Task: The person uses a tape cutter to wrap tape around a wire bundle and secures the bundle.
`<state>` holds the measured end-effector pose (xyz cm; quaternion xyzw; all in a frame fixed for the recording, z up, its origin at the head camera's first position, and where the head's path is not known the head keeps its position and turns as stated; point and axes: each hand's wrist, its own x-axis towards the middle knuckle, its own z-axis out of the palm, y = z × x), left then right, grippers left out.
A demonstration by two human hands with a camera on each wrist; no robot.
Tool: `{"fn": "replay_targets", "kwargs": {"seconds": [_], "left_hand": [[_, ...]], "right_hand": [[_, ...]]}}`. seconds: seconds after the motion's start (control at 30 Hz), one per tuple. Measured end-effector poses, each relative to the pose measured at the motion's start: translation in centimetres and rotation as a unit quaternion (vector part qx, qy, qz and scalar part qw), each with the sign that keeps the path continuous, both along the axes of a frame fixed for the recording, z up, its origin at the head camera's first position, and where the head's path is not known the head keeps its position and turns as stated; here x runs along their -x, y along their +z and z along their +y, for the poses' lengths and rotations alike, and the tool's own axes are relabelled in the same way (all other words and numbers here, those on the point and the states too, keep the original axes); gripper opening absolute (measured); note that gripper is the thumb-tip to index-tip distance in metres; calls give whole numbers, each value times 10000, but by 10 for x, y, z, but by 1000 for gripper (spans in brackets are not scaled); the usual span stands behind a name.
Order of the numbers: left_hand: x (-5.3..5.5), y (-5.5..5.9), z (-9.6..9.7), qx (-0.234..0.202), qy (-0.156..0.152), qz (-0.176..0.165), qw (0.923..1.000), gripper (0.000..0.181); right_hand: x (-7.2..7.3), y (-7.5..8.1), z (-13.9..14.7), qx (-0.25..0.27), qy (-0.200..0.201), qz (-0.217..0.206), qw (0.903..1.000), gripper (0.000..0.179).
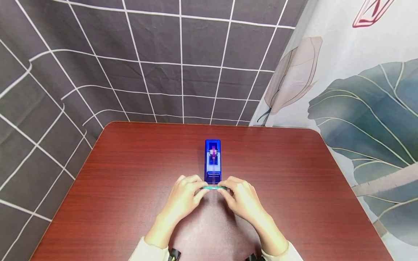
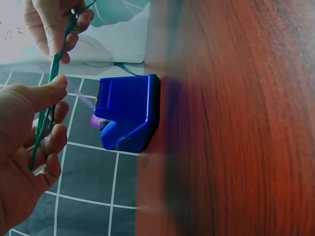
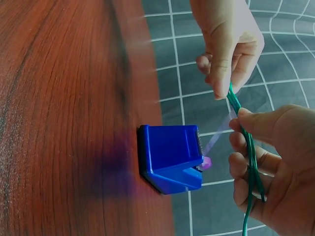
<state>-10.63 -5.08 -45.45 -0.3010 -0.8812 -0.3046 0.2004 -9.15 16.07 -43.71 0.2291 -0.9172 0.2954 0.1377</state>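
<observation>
A blue tape dispenser (image 1: 212,161) stands at the middle of the red-brown table (image 1: 130,188), its cutter end toward me. Just in front of it both hands hold a bundle of thin green wire (image 1: 213,187) level above the table. My left hand (image 1: 200,190) pinches its left end and my right hand (image 1: 225,190) pinches its right end. In the left wrist view a clear strip of tape (image 2: 81,93) runs from the dispenser (image 2: 128,113) to the wire (image 2: 51,83). The right wrist view shows the same strip (image 3: 219,132) reaching the wire (image 3: 246,128) beside the dispenser (image 3: 170,157).
A dark grey cloth with a white grid (image 1: 156,65) hangs behind and left of the table. A pale cloth printed with leaves (image 1: 359,101) hangs at the right. White sleeve cuffs (image 1: 143,253) show at the bottom edge.
</observation>
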Motion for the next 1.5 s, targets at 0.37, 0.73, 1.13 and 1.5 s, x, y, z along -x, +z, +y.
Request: {"fn": "replay_targets", "kwargs": {"seconds": [0.37,0.73,1.13,1.5], "left_hand": [[0,-3,1,-194,128,-114,9997,13],[-1,-1,1,-315,138,-264,9991,13],[-1,-2,1,-315,161,-310,9989,14],[-2,-1,1,-660,68,-883,9939,12]], "right_hand": [[1,-2,-1,16,-54,23,10000,14],[1,-2,-2,-7,-108,109,9999,16],[2,-5,-2,64,-79,355,9993,18],[2,-6,-2,27,-16,581,9983,19]]}}
